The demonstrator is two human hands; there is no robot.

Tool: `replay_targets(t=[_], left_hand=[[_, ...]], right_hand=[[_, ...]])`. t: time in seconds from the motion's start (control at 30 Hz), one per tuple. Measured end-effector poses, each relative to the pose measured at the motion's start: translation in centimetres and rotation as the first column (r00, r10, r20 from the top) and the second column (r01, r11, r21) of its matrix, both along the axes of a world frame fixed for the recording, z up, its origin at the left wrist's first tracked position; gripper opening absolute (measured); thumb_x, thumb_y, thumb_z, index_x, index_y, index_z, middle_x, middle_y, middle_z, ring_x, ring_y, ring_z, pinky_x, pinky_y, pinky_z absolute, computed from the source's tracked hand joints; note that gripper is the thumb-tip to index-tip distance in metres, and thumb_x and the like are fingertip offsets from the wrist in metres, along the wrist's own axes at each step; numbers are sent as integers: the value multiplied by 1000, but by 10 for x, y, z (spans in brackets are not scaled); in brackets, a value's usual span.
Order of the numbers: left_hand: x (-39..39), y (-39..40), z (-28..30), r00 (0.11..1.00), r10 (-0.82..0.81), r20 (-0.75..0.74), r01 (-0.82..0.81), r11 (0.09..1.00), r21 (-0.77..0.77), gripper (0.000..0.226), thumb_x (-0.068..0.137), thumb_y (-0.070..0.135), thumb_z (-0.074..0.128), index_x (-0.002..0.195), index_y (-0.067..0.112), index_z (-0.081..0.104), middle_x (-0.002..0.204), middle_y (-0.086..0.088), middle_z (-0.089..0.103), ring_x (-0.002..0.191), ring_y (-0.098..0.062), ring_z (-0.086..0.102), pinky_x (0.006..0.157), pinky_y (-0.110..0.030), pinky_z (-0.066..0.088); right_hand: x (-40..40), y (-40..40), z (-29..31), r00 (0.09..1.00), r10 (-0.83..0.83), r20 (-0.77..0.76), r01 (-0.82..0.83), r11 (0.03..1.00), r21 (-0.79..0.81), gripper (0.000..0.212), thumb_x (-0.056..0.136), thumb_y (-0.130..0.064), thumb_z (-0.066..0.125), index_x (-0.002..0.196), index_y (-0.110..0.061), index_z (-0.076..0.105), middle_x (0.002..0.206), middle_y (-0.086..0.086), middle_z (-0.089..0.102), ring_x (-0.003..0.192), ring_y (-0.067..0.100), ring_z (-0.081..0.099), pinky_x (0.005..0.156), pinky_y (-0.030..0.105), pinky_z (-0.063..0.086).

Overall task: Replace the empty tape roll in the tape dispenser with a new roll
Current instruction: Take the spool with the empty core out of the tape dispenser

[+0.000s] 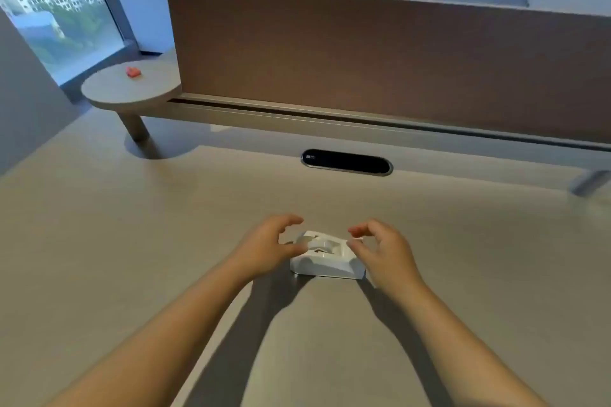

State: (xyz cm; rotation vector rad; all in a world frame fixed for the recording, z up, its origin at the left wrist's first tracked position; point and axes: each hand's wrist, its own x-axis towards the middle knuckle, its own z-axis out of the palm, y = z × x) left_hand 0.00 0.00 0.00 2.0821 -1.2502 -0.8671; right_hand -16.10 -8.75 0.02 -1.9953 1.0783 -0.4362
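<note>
A white tape dispenser sits on the beige desk, in front of me. A roll or core rests in its top hollow; I cannot tell whether any tape is on it. My left hand hovers at the dispenser's left end, fingers curled and apart, its thumb close to or touching the casing. My right hand hovers at the right end, fingers bent and spread, holding nothing. No separate new roll shows on the desk.
A brown divider panel runs along the back of the desk, with a black oval cable slot just before it. A round side shelf at the back left carries a small red object. A window is at the far left.
</note>
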Motion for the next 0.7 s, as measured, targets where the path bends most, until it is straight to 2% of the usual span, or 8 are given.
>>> replay_targets(t=[0.13, 0.2, 0.27, 0.5, 0.6, 0.7], left_hand=[[5, -6, -21, 999, -31, 23, 30, 999, 27, 60, 76, 20, 64, 130, 17, 38, 138, -7, 44, 121, -22, 45, 97, -28, 36], [5, -7, -32, 1000, -22, -17, 22, 1000, 15, 61, 73, 19, 66, 129, 16, 40, 135, -9, 48, 117, -22, 48, 96, -28, 36], [7, -8, -39, 999, -8, -39, 7, 1000, -16, 60, 72, 18, 68, 126, 16, 44, 131, -9, 52, 113, -21, 52, 95, -29, 39], [13, -12, -43, 999, -45, -21, 44, 998, -33, 59, 68, 19, 71, 123, 19, 49, 124, -6, 57, 100, -16, 54, 90, -28, 42], [14, -15, -42, 999, -44, -21, 43, 998, -34, 61, 67, 17, 72, 123, 18, 50, 123, -5, 58, 96, -13, 51, 89, -26, 41], [16, -18, -41, 998, -46, -34, 45, 998, -37, 61, 66, 16, 72, 123, 18, 51, 124, -6, 58, 96, -13, 51, 90, -26, 41]], right_hand=[[14, -1, -21, 994, 46, -104, -55, 994, -91, 17, 82, -22, 55, 97, -16, 60, 106, 1, 61, 104, 20, 44, 82, 30, 31], [19, 0, -30, 991, 56, -125, -70, 991, -113, 16, 82, -25, 55, 95, -18, 59, 104, -2, 59, 104, 18, 42, 76, 25, 20], [23, -2, -36, 992, 53, -117, -71, 984, -162, 14, 81, -24, 56, 94, -18, 59, 103, -3, 59, 104, 18, 42, 70, 24, 15], [27, -3, -44, 994, 82, -72, -95, 975, -203, 12, 80, -18, 57, 88, -11, 64, 97, 4, 67, 100, 23, 48, 72, 23, 16], [30, -1, -45, 997, 74, -21, -77, 974, -211, 15, 75, -17, 56, 82, -8, 65, 90, 8, 69, 92, 23, 49, 79, 27, 21], [34, 0, -47, 999, 47, 7, -45, 978, -202, 9, 75, -12, 60, 80, -9, 66, 87, 8, 69, 90, 23, 50, 80, 31, 27]])
